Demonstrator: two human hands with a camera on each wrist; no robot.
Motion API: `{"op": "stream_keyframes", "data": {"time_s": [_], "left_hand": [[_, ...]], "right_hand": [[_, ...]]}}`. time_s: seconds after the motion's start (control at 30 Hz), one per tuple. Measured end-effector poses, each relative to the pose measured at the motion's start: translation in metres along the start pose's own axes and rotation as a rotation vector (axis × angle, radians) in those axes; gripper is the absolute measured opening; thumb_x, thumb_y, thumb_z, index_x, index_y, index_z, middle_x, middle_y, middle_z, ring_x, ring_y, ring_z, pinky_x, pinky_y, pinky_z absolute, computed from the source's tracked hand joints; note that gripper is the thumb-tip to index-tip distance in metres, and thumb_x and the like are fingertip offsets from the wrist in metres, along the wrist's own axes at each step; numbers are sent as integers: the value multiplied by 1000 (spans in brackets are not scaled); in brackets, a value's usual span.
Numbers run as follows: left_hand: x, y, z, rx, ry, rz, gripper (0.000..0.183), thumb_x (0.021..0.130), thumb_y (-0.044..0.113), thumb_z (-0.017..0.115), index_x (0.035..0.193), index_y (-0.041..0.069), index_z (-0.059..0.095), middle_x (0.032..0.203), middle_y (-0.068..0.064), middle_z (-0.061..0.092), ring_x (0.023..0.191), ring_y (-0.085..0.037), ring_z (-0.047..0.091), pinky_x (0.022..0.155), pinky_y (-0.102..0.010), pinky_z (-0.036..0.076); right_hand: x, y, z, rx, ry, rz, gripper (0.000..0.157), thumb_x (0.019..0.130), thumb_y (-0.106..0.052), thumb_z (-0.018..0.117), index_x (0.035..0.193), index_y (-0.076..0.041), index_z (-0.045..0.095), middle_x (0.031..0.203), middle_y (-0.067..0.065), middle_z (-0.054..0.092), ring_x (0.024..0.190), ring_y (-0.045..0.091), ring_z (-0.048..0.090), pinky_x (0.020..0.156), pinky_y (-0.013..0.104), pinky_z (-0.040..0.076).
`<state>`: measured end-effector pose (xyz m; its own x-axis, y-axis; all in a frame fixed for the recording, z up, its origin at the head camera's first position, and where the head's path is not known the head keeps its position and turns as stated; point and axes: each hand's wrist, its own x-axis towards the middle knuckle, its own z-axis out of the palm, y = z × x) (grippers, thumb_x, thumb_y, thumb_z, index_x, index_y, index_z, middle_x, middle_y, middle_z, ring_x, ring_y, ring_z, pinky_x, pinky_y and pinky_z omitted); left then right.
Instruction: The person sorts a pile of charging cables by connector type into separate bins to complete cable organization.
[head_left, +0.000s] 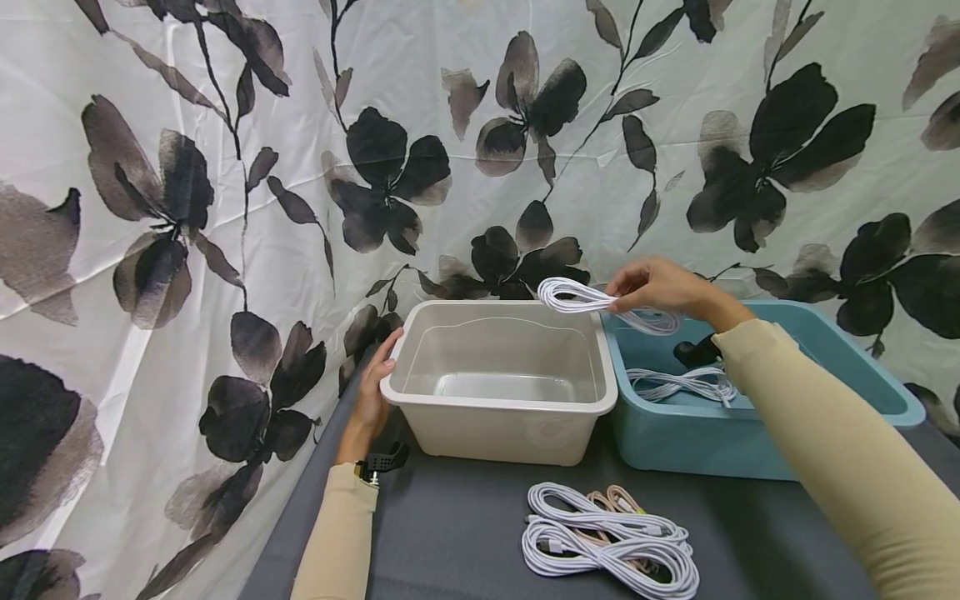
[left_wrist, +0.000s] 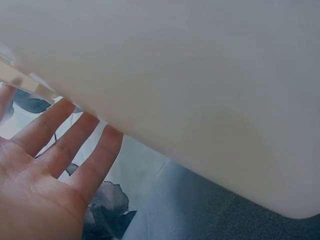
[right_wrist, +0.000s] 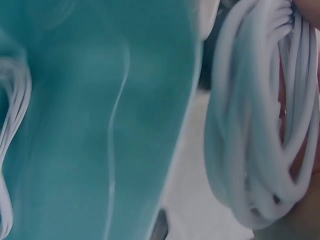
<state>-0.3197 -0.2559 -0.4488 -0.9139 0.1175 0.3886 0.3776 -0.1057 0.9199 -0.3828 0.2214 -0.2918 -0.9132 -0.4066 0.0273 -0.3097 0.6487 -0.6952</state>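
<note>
A coiled white cable is pinched in my right hand, above the touching rims of the two bins. The coil fills the right side of the right wrist view, bundled white loops close to the lens. My left hand rests against the left side of the beige bin, fingertips at its rim. In the left wrist view the fingers are extended along the bin's wall. Inside the beige bin only its bare floor shows.
The blue bin stands at the right, holding another white cable bundle and a black item. On the grey table in front lie coiled white cables with a tan cable beneath. A floral curtain hangs behind.
</note>
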Motion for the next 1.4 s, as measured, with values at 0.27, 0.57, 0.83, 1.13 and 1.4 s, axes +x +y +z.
{"op": "stream_keyframes", "data": {"time_s": [0.27,0.57,0.83,1.13,1.4], "left_hand": [[0,1,0,2,2,-10,61,99,22,34,160,17,35,164,-8,34,137,-21,43,104,-30,41],[0,-1,-2,-10,-1,-12,62,99,23,36,160,17,34,164,-7,34,137,-22,43,107,-37,40],[0,-4,-3,-16,-15,-2,63,98,23,36,161,16,33,166,-8,31,138,-19,42,105,-29,41],[0,-5,-5,-29,-26,13,63,98,22,35,161,16,34,166,-9,31,139,-19,40,106,-27,40],[-1,-4,-5,-23,-26,19,62,99,22,35,161,15,33,165,-10,32,138,-20,41,105,-27,41]], "right_hand": [[-16,41,-17,-34,18,60,37,89,-32,79,116,-7,72,100,6,70,94,24,57,84,37,47],[-35,75,-33,-64,-33,128,42,91,-36,77,120,-6,69,103,4,72,95,19,60,86,36,49],[-44,98,-35,-136,-43,163,40,88,-37,78,113,-6,72,98,5,72,94,21,58,84,37,47],[-47,106,-34,-119,-22,142,36,92,-28,76,115,-1,71,105,7,73,92,16,63,83,37,52],[-56,81,-41,-161,52,118,39,98,-32,68,124,-3,69,117,13,72,103,26,66,90,52,53]]}}
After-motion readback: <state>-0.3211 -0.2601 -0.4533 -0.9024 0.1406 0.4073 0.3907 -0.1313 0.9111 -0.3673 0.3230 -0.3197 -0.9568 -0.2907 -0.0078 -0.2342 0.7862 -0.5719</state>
